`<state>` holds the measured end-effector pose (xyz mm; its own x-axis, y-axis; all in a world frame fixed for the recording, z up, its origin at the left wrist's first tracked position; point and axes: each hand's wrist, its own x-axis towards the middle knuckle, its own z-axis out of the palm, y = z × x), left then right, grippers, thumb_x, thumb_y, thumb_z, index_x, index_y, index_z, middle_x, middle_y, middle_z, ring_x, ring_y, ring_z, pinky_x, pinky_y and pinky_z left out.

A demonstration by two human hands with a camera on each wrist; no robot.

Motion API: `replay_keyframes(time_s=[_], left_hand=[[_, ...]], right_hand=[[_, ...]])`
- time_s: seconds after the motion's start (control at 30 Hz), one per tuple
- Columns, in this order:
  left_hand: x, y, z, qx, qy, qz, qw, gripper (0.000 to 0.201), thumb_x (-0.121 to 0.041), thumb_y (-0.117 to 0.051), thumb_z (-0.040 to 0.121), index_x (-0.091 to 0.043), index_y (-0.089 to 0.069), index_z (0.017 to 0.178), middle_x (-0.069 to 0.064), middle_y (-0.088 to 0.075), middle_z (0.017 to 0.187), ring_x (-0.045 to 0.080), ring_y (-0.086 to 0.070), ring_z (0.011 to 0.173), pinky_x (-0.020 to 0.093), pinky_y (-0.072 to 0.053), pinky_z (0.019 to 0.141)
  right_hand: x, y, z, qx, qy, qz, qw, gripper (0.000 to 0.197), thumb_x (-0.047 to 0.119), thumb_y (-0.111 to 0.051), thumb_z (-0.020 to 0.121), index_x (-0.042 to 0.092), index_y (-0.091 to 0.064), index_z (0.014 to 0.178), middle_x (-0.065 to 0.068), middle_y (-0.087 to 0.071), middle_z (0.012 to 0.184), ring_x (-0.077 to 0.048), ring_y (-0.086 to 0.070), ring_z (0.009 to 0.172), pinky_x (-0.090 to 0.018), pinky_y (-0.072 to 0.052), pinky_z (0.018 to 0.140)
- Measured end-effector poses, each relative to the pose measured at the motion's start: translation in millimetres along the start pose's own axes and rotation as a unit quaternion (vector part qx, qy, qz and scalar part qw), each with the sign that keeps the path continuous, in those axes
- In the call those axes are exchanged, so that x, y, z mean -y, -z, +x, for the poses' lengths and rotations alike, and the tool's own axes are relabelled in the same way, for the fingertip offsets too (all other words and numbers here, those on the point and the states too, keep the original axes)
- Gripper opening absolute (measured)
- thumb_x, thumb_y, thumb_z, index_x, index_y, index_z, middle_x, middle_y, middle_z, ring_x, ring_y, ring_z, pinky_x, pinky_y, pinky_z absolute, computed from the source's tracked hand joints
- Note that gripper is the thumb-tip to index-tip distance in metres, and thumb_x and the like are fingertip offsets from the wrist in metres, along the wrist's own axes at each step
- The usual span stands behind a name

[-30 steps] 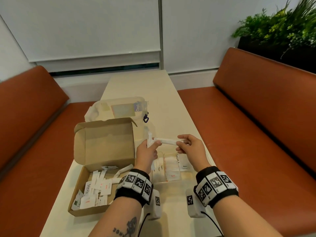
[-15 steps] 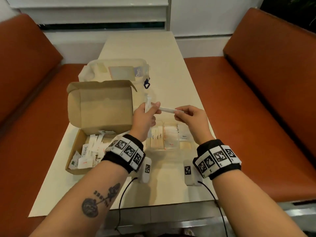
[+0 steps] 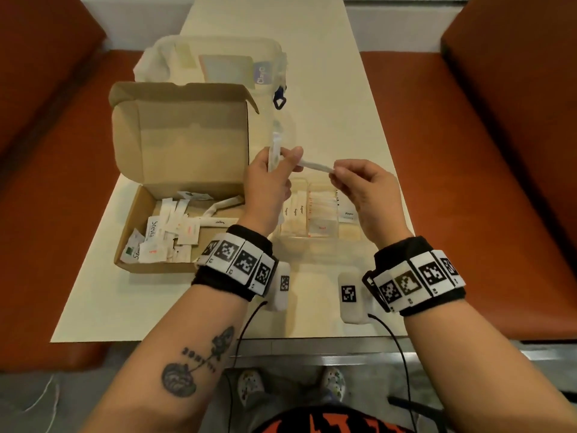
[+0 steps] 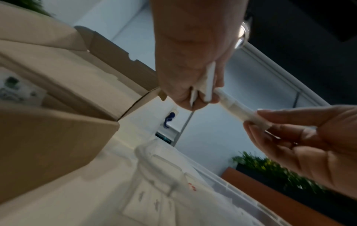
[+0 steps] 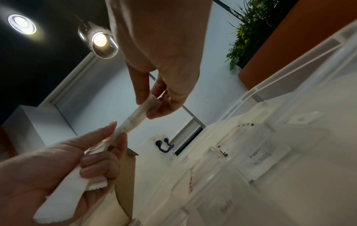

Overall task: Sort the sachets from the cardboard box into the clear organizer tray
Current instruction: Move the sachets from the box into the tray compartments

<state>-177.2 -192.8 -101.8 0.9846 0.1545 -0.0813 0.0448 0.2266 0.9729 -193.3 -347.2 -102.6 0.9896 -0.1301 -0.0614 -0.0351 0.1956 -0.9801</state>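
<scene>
Head view has your left hand (image 3: 268,179) clenched around a few white sachets (image 3: 274,151) that stand upright in your fist. Its thumb and forefinger also pinch one end of a stick sachet (image 3: 315,165). Your right hand (image 3: 362,189) pinches the other end between thumb and fingertips. That stick sachet lies roughly level between your hands, above the clear organizer tray (image 3: 318,245) on the table (image 3: 327,89). Some tray compartments already hold sachets. The cardboard box (image 3: 175,195) sits open just left of the tray, with loose sachets piled inside.
</scene>
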Motion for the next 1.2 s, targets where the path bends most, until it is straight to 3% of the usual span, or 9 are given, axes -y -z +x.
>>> replay_keyframes(time_s=[0.13, 0.23, 0.3, 0.57, 0.67, 0.9, 1.0, 1.1, 1.2], left_hand=[[4, 2, -7, 0.017, -0.007, 0.023, 1.000, 0.012, -0.017, -0.066, 0.088, -0.021, -0.056, 0.082, 0.007, -0.058, 0.080, 0.009, -0.038, 0.050, 0.020, -0.032, 0.044], [8, 5, -11, 0.026, 0.000, 0.047, 0.999, 0.012, -0.019, -0.068, 0.086, -0.024, -0.060, 0.094, 0.002, -0.055, 0.083, 0.013, -0.042, 0.060, 0.023, -0.037, 0.050], [13, 8, -11, 0.022, 0.013, 0.040, 0.999, 0.018, -0.021, -0.070, 0.085, -0.024, -0.059, 0.099, -0.002, -0.053, 0.079, 0.009, -0.041, 0.055, 0.020, -0.037, 0.048], [30, 10, -12, 0.022, 0.038, -0.012, 0.999, 0.010, -0.015, -0.070, 0.085, -0.019, -0.061, 0.086, -0.011, -0.048, 0.057, 0.004, -0.034, 0.042, 0.017, -0.029, 0.039], [33, 12, -9, 0.012, 0.038, -0.020, 0.999, 0.008, -0.014, -0.067, 0.087, -0.018, -0.061, 0.083, -0.012, -0.052, 0.054, 0.002, -0.037, 0.040, 0.015, -0.029, 0.038], [37, 11, -10, 0.036, 0.037, 0.005, 0.999, 0.007, -0.018, -0.069, 0.086, -0.021, -0.063, 0.083, -0.009, -0.047, 0.058, 0.005, -0.035, 0.045, 0.017, -0.029, 0.040], [31, 11, -8, 0.032, 0.032, 0.028, 0.999, 0.007, -0.025, -0.071, 0.084, -0.023, -0.065, 0.088, -0.015, -0.052, 0.060, 0.002, -0.037, 0.045, 0.016, -0.031, 0.043], [25, 10, -5, 0.045, 0.008, 0.058, 0.997, 0.013, -0.031, -0.071, 0.084, -0.028, -0.069, 0.096, -0.012, -0.062, 0.073, 0.002, -0.048, 0.055, 0.017, -0.038, 0.050], [21, 9, -4, 0.063, -0.015, 0.097, 0.993, 0.012, -0.029, -0.072, 0.083, -0.029, -0.071, 0.095, -0.012, -0.063, 0.073, 0.003, -0.052, 0.062, 0.016, -0.039, 0.051]], right_hand=[[-3, 9, -3, 0.012, 0.016, -0.063, 0.998, 0.018, -0.001, -0.070, 0.078, 0.014, -0.069, 0.088, 0.002, -0.069, 0.089, -0.017, -0.066, 0.087, -0.031, -0.054, 0.086], [0, 22, -1, -0.002, 0.038, -0.105, 0.994, 0.026, 0.000, -0.073, 0.075, 0.017, -0.066, 0.094, 0.006, -0.067, 0.093, -0.006, -0.067, 0.081, -0.022, -0.054, 0.079], [1, 28, 1, -0.021, 0.041, -0.092, 0.995, 0.030, 0.001, -0.074, 0.074, 0.019, -0.065, 0.096, 0.004, -0.068, 0.091, -0.007, -0.066, 0.082, -0.025, -0.055, 0.082], [-19, 8, -1, -0.026, 0.006, -0.017, 1.000, 0.015, -0.001, -0.065, 0.082, 0.011, -0.065, 0.091, -0.013, -0.068, 0.085, -0.024, -0.065, 0.080, -0.031, -0.056, 0.077], [-22, 6, 1, -0.048, 0.004, 0.003, 0.999, 0.013, -0.003, -0.062, 0.085, 0.009, -0.065, 0.090, -0.008, -0.066, 0.080, -0.020, -0.062, 0.076, -0.029, -0.055, 0.074], [-20, -9, 3, -0.002, 0.002, -0.024, 1.000, 0.012, 0.012, -0.059, 0.091, 0.006, -0.068, 0.097, -0.008, -0.068, 0.087, -0.015, -0.065, 0.079, -0.024, -0.054, 0.075], [-14, -14, 8, 0.015, 0.010, -0.111, 0.994, 0.013, 0.015, -0.054, 0.095, 0.009, -0.064, 0.096, -0.007, -0.069, 0.092, -0.016, -0.067, 0.086, -0.026, -0.056, 0.076], [-5, -16, 12, 0.124, 0.025, -0.317, 0.940, 0.016, 0.024, -0.053, 0.095, 0.013, -0.065, 0.097, -0.001, -0.069, 0.081, -0.012, -0.067, 0.074, -0.029, -0.056, 0.073], [1, -21, 11, 0.162, 0.039, -0.370, 0.914, 0.008, 0.028, -0.055, 0.093, 0.023, -0.060, 0.096, -0.001, -0.070, 0.077, -0.011, -0.067, 0.061, -0.028, -0.056, 0.062]])
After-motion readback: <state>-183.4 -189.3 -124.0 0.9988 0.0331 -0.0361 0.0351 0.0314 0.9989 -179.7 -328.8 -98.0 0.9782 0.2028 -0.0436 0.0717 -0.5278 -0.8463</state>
